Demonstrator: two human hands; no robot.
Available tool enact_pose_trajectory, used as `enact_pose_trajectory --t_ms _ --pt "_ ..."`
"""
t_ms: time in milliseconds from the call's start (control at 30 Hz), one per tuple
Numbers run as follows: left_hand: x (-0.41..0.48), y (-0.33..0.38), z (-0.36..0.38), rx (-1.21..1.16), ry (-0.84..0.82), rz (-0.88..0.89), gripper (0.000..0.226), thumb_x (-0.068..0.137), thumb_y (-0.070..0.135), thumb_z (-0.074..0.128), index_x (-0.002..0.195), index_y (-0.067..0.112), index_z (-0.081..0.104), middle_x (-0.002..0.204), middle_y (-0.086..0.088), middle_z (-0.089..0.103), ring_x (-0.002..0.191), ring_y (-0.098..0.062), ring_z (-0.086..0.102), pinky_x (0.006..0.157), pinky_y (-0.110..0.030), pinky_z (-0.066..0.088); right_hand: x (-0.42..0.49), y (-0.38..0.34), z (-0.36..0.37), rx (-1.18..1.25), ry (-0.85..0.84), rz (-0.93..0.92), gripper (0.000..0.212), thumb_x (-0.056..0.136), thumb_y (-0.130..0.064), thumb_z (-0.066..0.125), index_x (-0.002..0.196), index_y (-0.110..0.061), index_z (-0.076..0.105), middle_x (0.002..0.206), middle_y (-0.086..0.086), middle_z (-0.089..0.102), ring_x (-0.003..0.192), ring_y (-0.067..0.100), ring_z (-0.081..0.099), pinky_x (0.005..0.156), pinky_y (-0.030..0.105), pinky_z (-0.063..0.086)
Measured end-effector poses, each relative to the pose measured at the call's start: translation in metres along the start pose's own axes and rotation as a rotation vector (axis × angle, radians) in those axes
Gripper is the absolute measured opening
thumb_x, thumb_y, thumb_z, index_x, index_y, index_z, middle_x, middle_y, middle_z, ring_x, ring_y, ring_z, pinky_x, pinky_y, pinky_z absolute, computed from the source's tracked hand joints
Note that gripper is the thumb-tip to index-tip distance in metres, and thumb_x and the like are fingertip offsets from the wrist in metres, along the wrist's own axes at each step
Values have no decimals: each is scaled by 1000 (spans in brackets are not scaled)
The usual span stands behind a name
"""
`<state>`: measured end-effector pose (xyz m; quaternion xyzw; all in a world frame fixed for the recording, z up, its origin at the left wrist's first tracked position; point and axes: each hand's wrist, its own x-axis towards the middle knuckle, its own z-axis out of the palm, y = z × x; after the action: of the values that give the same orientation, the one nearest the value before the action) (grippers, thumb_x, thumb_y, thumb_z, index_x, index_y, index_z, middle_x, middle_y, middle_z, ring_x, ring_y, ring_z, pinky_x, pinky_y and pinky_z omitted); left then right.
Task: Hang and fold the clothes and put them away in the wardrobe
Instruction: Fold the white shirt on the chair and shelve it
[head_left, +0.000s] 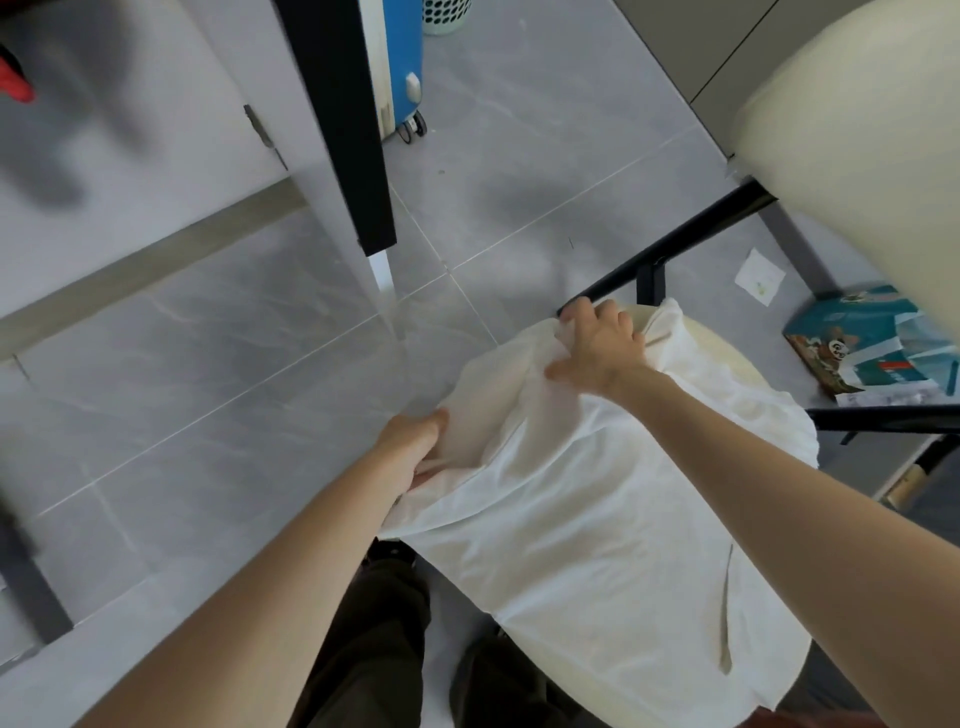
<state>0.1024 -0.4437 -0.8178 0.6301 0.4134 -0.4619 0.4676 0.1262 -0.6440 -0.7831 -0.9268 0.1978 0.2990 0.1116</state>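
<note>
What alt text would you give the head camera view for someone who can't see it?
A person's left hand and right hand grip a crumpled white fabric shirt draped over a round cream stool, above a grey tiled floor. A blue wheeled suitcase stands beyond.

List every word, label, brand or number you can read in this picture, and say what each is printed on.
No text can be read.
Teal packet, by the floor at right: a panda picture and some print, too blurred to read.
Paper scrap on the floor: a faint green mark, too small to read.
White shirt and blue suitcase: no lettering shows.
</note>
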Motion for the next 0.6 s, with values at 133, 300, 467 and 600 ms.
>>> enact_pose_trajectory --t_ms 133,300,467,600 --pt "1 6 -7 38 -83 -144 37 91 47 59 106 14 51 83 -2 53 61 -13 54 37 -18 45 9 -9 -7 72 -139 64 63 81 -19 68 138 -16 41 132 8 48 124 28 45 106 44 37" --pt "5 7 -20 79 -128 -173 36 88 40 66 107 11 56 81 -1 50 53 -9 37 30 -10 28 17 -27 -13 171 -200 75 14 77 -11 66 90 -13 60 86 2 59 99 29 59 89 38 50" --pt "1 8 -36 -223 28 181 45 79 -3 73 121 6 60 105 -8 66 75 -15 62 58 -19 50 24 -55 -19 411 -35 49 17 78 -6 56 68 -19 53 69 -2 52 82 26 57 78 31 43" --pt "-18 20 -54 -352 -130 118 23 74 2 78 91 10 65 77 2 60 46 -5 43 45 -14 32 28 -74 -35 354 42 -57 16 80 -9 59 79 -24 56 80 -3 58 88 23 58 86 34 47"
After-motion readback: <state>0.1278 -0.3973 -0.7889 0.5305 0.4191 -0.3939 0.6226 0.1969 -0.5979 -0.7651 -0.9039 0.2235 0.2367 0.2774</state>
